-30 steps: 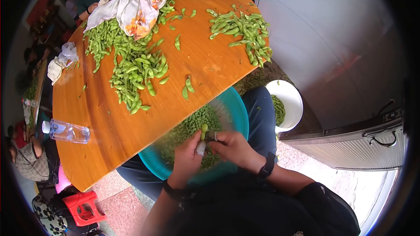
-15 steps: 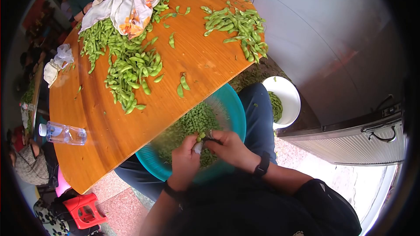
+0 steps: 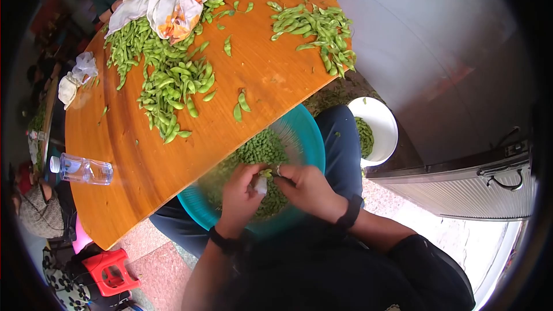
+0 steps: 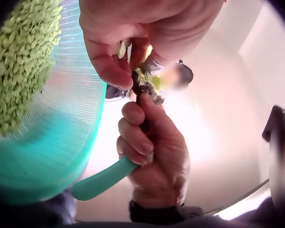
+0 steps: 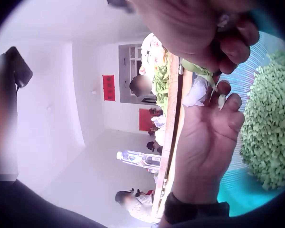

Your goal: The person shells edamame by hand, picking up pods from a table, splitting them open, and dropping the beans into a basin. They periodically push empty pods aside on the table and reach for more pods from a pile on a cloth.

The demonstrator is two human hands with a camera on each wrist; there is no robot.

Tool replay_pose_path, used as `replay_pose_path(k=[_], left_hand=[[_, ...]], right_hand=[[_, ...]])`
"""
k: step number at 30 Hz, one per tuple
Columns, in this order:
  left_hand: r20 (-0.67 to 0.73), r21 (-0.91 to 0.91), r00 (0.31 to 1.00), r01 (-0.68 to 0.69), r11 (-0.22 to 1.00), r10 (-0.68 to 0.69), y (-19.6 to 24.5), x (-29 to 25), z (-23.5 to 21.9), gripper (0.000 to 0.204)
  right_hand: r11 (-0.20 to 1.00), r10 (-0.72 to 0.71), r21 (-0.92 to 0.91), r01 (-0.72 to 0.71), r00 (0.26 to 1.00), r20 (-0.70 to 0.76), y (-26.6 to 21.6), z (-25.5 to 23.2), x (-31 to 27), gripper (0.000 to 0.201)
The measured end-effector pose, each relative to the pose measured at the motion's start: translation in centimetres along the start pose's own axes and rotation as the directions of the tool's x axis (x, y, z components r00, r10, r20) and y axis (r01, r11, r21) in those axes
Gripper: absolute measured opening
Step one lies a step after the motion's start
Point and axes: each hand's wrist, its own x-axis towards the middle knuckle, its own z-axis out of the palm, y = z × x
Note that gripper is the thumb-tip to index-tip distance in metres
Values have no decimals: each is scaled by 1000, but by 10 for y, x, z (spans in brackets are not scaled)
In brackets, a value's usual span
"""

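Both hands meet over a teal basin [image 3: 318, 147] that holds many shelled green beans [image 3: 262, 147]. My left hand [image 3: 237, 193] pinches a split green bean pod [image 4: 156, 82] between thumb and fingers, and a pale bean [image 4: 122, 50] sits among its curled fingers. White wrapping [image 5: 197, 93] covers the left thumb. Curled round a tool with a teal handle [image 4: 104, 179], my right hand [image 3: 311, 191] has its thumb and forefinger at the pod; the tool's working end is hidden. A dark, ragged piece [image 4: 149, 90] shows at the right fingertips.
Heaped pods [image 3: 178, 83] and a flowered cloth [image 3: 178, 8] lie on the wooden table [image 3: 190, 150], whose edge overhangs the basin. More pods [image 3: 317, 29] lie at the right. A bottle [image 3: 83, 170] lies at the left. A white bucket [image 3: 385, 138] stands beyond the right knee.
The whole pod seen between my hands a second ago is now split at the fingertips. Both hands stay close together over the basin, with the left fingers more bent.
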Motion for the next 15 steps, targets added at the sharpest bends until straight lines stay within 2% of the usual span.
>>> replay_pose_path(k=[1, 2, 3, 4, 5, 6, 7, 8, 9, 10, 11, 12, 13, 14, 15], left_hand=[[9, 71, 1000, 13, 997, -14, 5, 1, 0, 36], [13, 73, 1000, 17, 997, -18, 6, 1, 3, 36], [-7, 153, 1000, 25, 988, -24, 7, 2, 7, 31], [-26, 232, 999, 36, 972, -31, 8, 2, 11, 27], [-33, 235, 995, 97, 967, -92, 12, 4, 14, 21], [-28, 237, 995, 100, 966, -96, 9, 6, 16, 21], [-51, 319, 994, 103, 942, -92, 4, 8, 18, 22], [-71, 398, 994, 106, 911, -84, 0, 11, 18, 23], [-1, 343, 969, 233, 910, -248, -3, 14, 15, 24], [6, 342, 968, 232, 910, -249, -9, 16, 14, 24], [11, 507, 999, 39, 861, -51, -19, 18, 15, 25], [50, 651, 988, -143, 746, 145, -29, 18, 17, 26], [96, 626, 994, -99, 774, 50, -37, 14, 21, 28], [98, 626, 994, -100, 773, 49, -43, 13, 28, 28], [198, 541, 978, -48, 839, -72, -48, 13, 37, 26]], right_hand=[[1000, 3, 4, -3, 1000, 1, -1, -1, 0, 4], [998, -53, -47, 52, 999, -9, -2, -2, 1, 7], [990, -107, -98, 105, 994, -16, -1, -2, 1, 10], [991, -101, -94, 99, 995, -15, 0, -2, 1, 10], [979, -133, -156, 128, 991, -17, 3, -1, 2, 6], [963, -166, -218, 158, 986, -17, 6, -2, 4, 4], [965, -161, -213, 153, 987, -20, 10, -4, 6, 4], [932, -180, -332, 146, 981, -74, 15, -9, 7, 4], [885, -205, -447, 129, 971, -125, 22, -16, 9, 5], [832, -192, -552, 53, 961, -197, 33, -28, 14, 7], [853, -280, -517, 65, 894, -349, 41, -49, 20, 9], [850, -302, -526, 26, 842, -446, 57, -71, 24, 10], [862, -107, -473, -182, 847, -521, 65, -93, 17, 11], [851, -39, -451, -269, 824, -565, 82, -116, 13, 11], [840, -39, -457, -293, 807, -589, 91, -135, 5, 12]])
